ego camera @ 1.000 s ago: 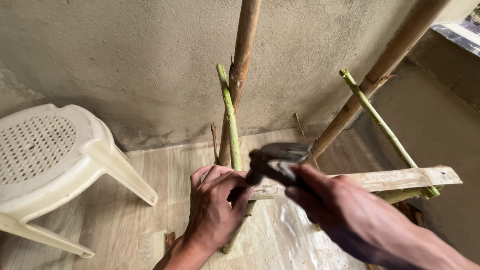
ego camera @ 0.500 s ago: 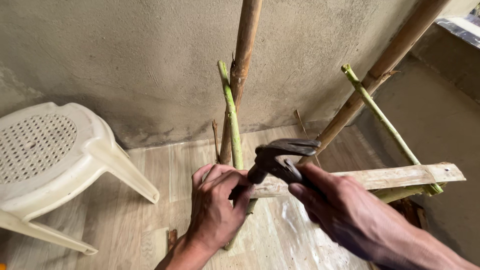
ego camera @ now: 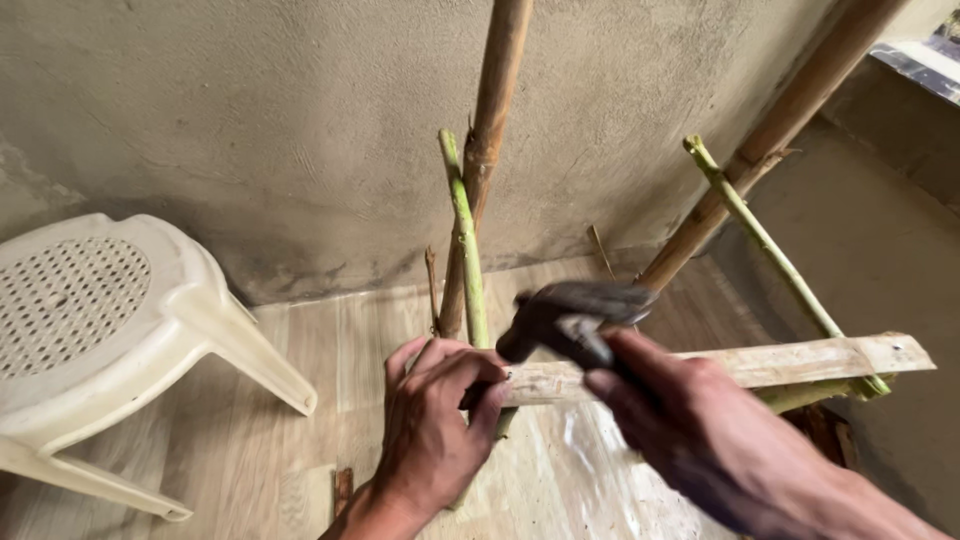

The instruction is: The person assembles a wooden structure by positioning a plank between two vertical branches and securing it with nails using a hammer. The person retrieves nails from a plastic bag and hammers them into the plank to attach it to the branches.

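My right hand [ego camera: 700, 440] grips a dark hammer [ego camera: 575, 315], whose head hovers just above the left end of a pale wooden slat [ego camera: 800, 362]. My left hand [ego camera: 435, 420] pinches that end of the slat against a thin green bamboo stick [ego camera: 462, 235]. The slat runs horizontally to the right, where it meets a second green stick [ego camera: 760, 240]. Two thicker brown bamboo poles [ego camera: 490, 130] [ego camera: 775, 130] lean up against the wall behind the sticks. Whether a nail sits under my fingers is hidden.
A white plastic stool [ego camera: 110, 330] lies tipped at the left. The rough grey plaster wall [ego camera: 250, 120] stands close behind. The floor [ego camera: 330, 400] is pale wood-patterned, with clear plastic sheeting [ego camera: 600, 470] under the frame.
The hammer has risen slightly and shifted right over the slat's end. My left hand has stayed pinched on the joint.
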